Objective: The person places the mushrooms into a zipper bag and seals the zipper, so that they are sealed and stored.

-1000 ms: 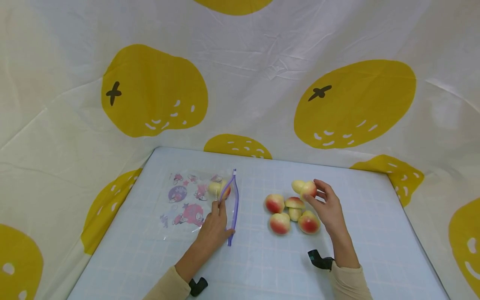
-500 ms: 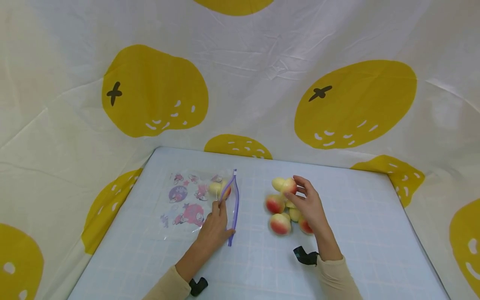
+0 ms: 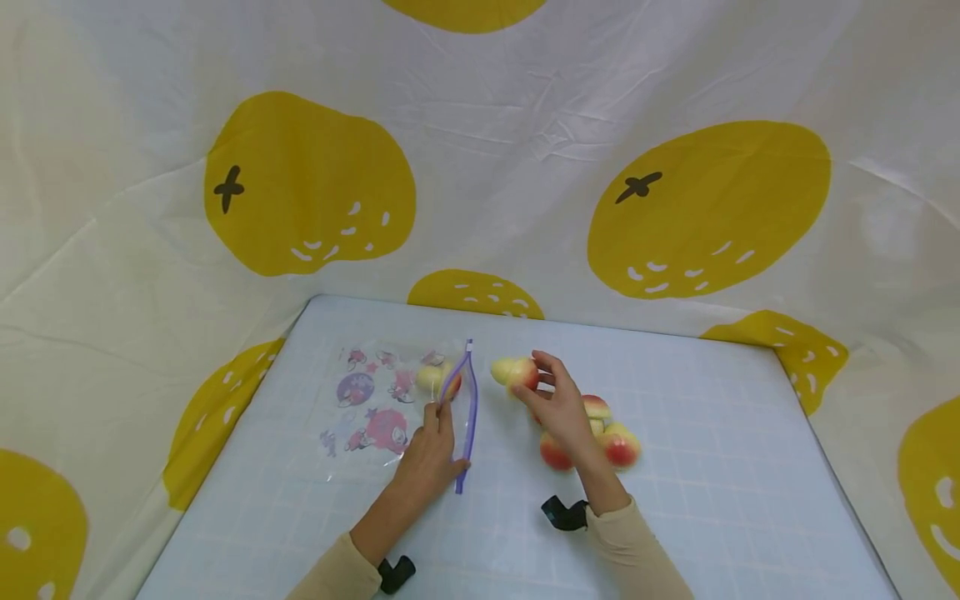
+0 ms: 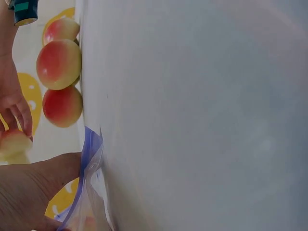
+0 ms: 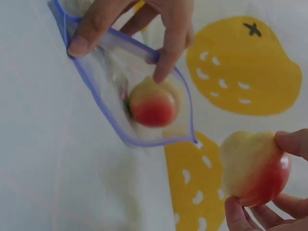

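A clear zip bag [image 3: 352, 417] with pink and purple prints lies on the table, its purple-edged mouth facing right. My left hand [image 3: 423, 458] holds that mouth apart, thumb on one edge and fingers on the other, as the right wrist view shows. Inside, near the opening, is one toy mushroom [image 5: 154, 106] with a red and cream cap. My right hand [image 3: 558, 412] pinches another toy mushroom [image 5: 255, 168] by its cap between thumb and fingers, raised just right of the bag mouth, stem pointing left. In the left wrist view this held mushroom [image 4: 13, 144] is partly cut off.
Several more toy mushrooms [image 3: 621, 446] stand grouped on the pale checked table [image 3: 720, 467], right of the bag, partly hidden behind my right forearm. Behind the table hangs a white curtain [image 3: 495, 183] with yellow fruit prints.
My right hand has moved left with the toy mushroom, passing over the group toward the bag mouth. The left hand and the bag stay in place.
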{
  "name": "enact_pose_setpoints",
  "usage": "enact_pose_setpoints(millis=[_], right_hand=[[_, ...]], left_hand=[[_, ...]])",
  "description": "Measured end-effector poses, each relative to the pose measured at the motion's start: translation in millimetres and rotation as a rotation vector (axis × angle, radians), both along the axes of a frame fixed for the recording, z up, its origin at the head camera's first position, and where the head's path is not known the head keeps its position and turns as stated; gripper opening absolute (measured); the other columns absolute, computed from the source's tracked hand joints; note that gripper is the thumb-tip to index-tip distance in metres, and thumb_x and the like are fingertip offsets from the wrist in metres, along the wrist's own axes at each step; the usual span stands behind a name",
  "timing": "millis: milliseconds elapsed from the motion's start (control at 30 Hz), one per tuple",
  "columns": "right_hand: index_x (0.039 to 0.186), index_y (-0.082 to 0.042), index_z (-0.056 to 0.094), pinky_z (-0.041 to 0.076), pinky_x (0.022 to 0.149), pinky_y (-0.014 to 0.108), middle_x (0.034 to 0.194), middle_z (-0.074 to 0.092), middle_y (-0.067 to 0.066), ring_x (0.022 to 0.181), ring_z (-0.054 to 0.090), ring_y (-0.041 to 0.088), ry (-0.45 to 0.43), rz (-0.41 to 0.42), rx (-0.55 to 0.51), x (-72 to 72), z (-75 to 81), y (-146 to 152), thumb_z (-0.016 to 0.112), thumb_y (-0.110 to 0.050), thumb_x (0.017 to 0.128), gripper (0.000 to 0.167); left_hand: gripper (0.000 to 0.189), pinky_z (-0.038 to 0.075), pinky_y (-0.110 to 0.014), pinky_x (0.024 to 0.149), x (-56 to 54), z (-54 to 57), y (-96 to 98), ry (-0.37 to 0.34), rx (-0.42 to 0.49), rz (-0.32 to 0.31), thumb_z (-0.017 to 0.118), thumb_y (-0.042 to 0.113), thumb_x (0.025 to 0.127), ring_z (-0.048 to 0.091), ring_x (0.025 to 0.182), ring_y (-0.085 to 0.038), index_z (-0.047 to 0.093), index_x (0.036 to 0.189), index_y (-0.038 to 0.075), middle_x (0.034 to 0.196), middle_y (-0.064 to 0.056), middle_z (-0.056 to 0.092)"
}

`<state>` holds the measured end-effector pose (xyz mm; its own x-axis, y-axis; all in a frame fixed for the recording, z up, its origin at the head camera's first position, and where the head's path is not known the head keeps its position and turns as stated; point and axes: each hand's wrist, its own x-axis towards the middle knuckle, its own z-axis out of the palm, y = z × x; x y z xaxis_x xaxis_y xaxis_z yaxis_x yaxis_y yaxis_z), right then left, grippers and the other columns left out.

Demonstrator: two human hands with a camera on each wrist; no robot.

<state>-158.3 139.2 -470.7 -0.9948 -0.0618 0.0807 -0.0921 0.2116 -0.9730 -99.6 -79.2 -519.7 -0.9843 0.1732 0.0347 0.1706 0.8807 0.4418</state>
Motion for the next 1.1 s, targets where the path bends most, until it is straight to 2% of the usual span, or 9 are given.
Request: enact_pose_setpoints(millis=[100,167,233,367,533,733,967,1100], right_hand=[[0.143,0.001,0.048,0.05,0.095,0.038,0.138,0.051,0.021,0.118,0.053,0.035,-0.004,0.015,-0.001,7.2,11.1,-17,0.076,-0.006,0.089,0.061],[0.142,0.004,0.047,0.051,0.095,0.042,0.138,0.051,0.023,0.118,0.054,0.037,-0.002,0.02,0.004,8.9,11.5,-27,0.076,-0.005,0.089,0.061],[0.14,0.005,0.048,0.051,0.094,0.044,0.137,0.052,0.024,0.116,0.055,0.038,0.008,0.025,0.011,8.1,6.2,-35,0.076,-0.006,0.088,0.06],[0.139,0.005,0.05,0.052,0.091,0.049,0.136,0.054,0.022,0.113,0.057,0.036,0.042,0.023,0.042,-3.5,-27.9,-47,0.08,-0.013,0.086,0.063],[0.138,0.005,0.05,0.053,0.09,0.048,0.13,0.057,0.021,0.11,0.059,0.035,0.039,-0.001,0.07,-8.5,-46.8,-59,0.081,-0.015,0.085,0.064],[0.139,0.003,0.049,0.053,0.092,0.045,0.13,0.06,0.019,0.114,0.059,0.033,0.018,-0.026,0.055,-10.8,-55.8,-67,0.08,-0.017,0.086,0.064],[0.141,0.006,0.047,0.052,0.094,0.046,0.133,0.059,0.021,0.117,0.059,0.035,0.02,-0.012,0.049,-11.0,-61.0,-74,0.079,-0.014,0.088,0.064],[0.137,0.007,0.049,0.054,0.092,0.046,0.126,0.057,0.024,0.112,0.06,0.038,0.036,-0.023,-0.012,-11.7,-64.1,-76,0.078,-0.007,0.087,0.061]], left_hand=[[0.104,0.057,-0.038,0.083,-0.7,-0.6,0.6,0.003,-0.007,0.0,0.091,0.025,0.075,0.061,0.096,-0.032,0.028,0.151,-0.011,0.139,-0.025,0.033],[0.105,0.058,-0.037,0.081,-0.8,-1.0,0.3,0.011,-0.016,-0.006,0.091,0.025,0.075,0.062,0.094,-0.031,0.028,0.151,-0.011,0.138,-0.025,0.034],[0.105,0.058,-0.036,0.081,-0.9,-1.3,0.1,0.011,-0.026,-0.005,0.091,0.026,0.075,0.062,0.093,-0.03,0.028,0.151,-0.01,0.137,-0.024,0.034],[0.107,0.058,-0.036,0.08,-0.2,-1.4,-0.3,0.006,-0.043,-0.002,0.091,0.027,0.075,0.062,0.093,-0.031,0.027,0.152,-0.009,0.138,-0.023,0.034],[0.107,0.058,-0.036,0.079,0.2,-1.9,0.0,0.02,-0.059,-0.004,0.091,0.027,0.075,0.062,0.094,-0.032,0.027,0.152,-0.01,0.14,-0.024,0.033],[0.104,0.059,-0.039,0.076,1.0,-1.8,0.2,0.05,-0.085,-0.022,0.09,0.027,0.075,0.062,0.095,-0.037,0.029,0.15,-0.011,0.142,-0.025,0.033],[0.103,0.059,-0.037,0.073,1.9,-1.7,0.8,0.081,-0.099,-0.034,0.091,0.025,0.074,0.061,0.088,-0.033,0.031,0.15,-0.011,0.138,-0.024,0.036],[0.103,0.058,-0.036,0.072,2.2,-2.5,0.9,0.107,-0.106,-0.039,0.092,0.025,0.074,0.061,0.085,-0.032,0.031,0.149,-0.01,0.137,-0.023,0.036]])
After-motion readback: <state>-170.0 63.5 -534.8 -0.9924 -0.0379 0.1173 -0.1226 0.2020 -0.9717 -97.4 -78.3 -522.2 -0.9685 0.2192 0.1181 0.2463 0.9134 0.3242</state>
